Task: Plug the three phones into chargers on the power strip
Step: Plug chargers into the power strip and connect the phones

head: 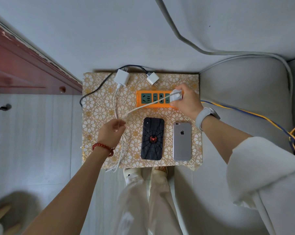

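An orange power strip (pixel 144 106) with green sockets lies at the back right of the small table. My right hand (pixel 185 102) grips a white charger (pixel 176 95) at the strip's right end. Its white cable (pixel 143 106) runs left across the strip to my left hand (pixel 110 133), which pinches the cable's far end. A black spider-web phone (pixel 152 139) and a silver phone (pixel 182 141) lie face down, side by side, in front of the strip. Only two phones show. Two more white chargers, a larger one (pixel 121 77) and a smaller one (pixel 152 78), rest at the table's back edge.
The table wears a gold flower-patterned cloth (pixel 99 102). A black braided cable (pixel 99 87) and a white cable (pixel 116 109) trail over its left part. A grey sofa (pixel 245 85) stands to the right, with blue and yellow wires (pixel 255 114). A red wooden frame (pixel 24 65) is at the left.
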A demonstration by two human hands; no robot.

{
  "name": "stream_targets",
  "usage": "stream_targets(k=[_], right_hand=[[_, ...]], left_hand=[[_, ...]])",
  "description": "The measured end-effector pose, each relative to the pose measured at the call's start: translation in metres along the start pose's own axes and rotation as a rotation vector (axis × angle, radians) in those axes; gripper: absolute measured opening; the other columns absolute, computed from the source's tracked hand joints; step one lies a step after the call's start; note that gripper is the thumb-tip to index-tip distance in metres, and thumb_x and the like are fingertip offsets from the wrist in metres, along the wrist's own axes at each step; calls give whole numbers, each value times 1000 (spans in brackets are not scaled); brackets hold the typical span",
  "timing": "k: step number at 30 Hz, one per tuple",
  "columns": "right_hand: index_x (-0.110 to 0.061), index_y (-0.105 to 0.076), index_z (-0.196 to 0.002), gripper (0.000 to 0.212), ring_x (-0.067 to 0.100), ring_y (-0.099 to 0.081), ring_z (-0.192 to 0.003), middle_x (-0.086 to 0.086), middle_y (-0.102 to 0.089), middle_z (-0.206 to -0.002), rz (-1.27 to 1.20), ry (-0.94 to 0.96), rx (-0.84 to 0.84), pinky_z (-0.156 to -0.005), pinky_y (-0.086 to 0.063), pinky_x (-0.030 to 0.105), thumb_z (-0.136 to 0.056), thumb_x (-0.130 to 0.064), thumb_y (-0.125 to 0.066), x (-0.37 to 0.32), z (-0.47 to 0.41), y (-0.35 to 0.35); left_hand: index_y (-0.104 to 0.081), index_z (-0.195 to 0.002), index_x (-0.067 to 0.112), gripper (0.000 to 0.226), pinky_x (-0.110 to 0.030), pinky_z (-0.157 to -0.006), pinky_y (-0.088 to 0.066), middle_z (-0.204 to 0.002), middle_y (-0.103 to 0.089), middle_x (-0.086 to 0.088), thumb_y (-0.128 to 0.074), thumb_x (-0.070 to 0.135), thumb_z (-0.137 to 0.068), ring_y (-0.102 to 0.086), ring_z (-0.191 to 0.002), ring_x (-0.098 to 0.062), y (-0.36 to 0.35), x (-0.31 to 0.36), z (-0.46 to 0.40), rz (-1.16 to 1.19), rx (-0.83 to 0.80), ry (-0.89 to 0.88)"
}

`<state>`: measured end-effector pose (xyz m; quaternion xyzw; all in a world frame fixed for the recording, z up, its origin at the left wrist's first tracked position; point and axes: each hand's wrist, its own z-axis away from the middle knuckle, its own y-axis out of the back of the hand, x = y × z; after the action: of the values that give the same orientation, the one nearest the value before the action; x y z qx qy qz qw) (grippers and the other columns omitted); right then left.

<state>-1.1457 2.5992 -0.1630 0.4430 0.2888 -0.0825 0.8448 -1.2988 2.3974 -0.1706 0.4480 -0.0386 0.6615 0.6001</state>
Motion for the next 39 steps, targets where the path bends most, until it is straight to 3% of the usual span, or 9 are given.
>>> stream_targets(k=[7,10,14,17,22,26,29,34,39], right_hand=[[-23,-5,-146,81,26,-43,-128,11,-30,-150,-196,-104,38,-98,-47,38,-86,-13,-58,8,53,-25],[-14,-25,-143,55,14,-52,-116,10,-48,-138,-289,-130,-133,-78,-45,8,-92,-5,-42,-8,124,-46],[-13,-49,-127,39,3,-52,-112,-2,-58,-124,-565,-115,-476,-94,-40,7,-89,-3,-44,-43,195,-77],[-9,-61,-103,22,6,-61,-74,5,-70,-100,-585,-137,-436,-67,-49,15,-92,-10,-42,-57,215,-89],[-5,-59,-98,17,23,-71,-78,14,-69,-90,-1120,-375,-210,-78,-59,34,-93,-13,-45,-64,202,-39],[-3,-55,-111,25,24,-68,-96,12,-68,-101,-1163,-326,10,-90,-54,36,-95,-18,-43,-54,179,-5],[-10,-52,-121,44,18,-62,-110,7,-66,-114,-1005,-333,-109,-104,-43,43,-96,-40,-33,-45,184,-10],[-5,-65,-100,33,20,-59,-104,17,-65,-107,-437,-236,-801,-109,-32,47,-94,-26,-41,-39,238,-43],[-15,-58,-79,27,23,-60,-72,3,-56,-68,-194,-201,-661,-72,-46,34,-94,-29,-41,-5,260,-47]], left_hand=[[-64,-84,6,11,-24,-59,-59,-75,-67,-9,-54,8,-88,-69,-66,-23,18,-3,29,341,-131,173],[-62,-87,5,9,-24,-56,-59,-78,-69,-10,-54,9,-88,-71,-60,-16,27,19,40,541,-270,230],[-59,-88,0,12,-25,-56,-59,-70,-70,-9,-48,6,-90,-71,-61,-18,37,44,51,880,-371,291],[-59,-94,2,17,-25,-61,-60,-76,-71,-7,-44,10,-92,-70,-68,-17,45,54,54,1070,-342,231],[-47,-128,14,38,-29,-95,-46,-129,-56,-6,-48,13,-90,-54,-114,-19,20,23,94,489,-451,107],[-60,-111,14,25,-17,-88,-47,-104,-66,0,-48,7,-90,-60,-96,-9,-7,7,138,195,-702,-58],[-63,-83,16,22,-26,-70,-56,-73,-70,4,-46,5,-91,-69,-70,-9,0,18,141,415,-618,63],[-57,-85,9,20,-29,-60,-60,-64,-71,0,-39,8,-94,-70,-62,-17,32,35,115,956,-315,212],[-59,-88,9,17,-16,-43,-48,-66,-57,0,-43,12,-94,-55,-40,-5,50,26,97,935,68,315]])
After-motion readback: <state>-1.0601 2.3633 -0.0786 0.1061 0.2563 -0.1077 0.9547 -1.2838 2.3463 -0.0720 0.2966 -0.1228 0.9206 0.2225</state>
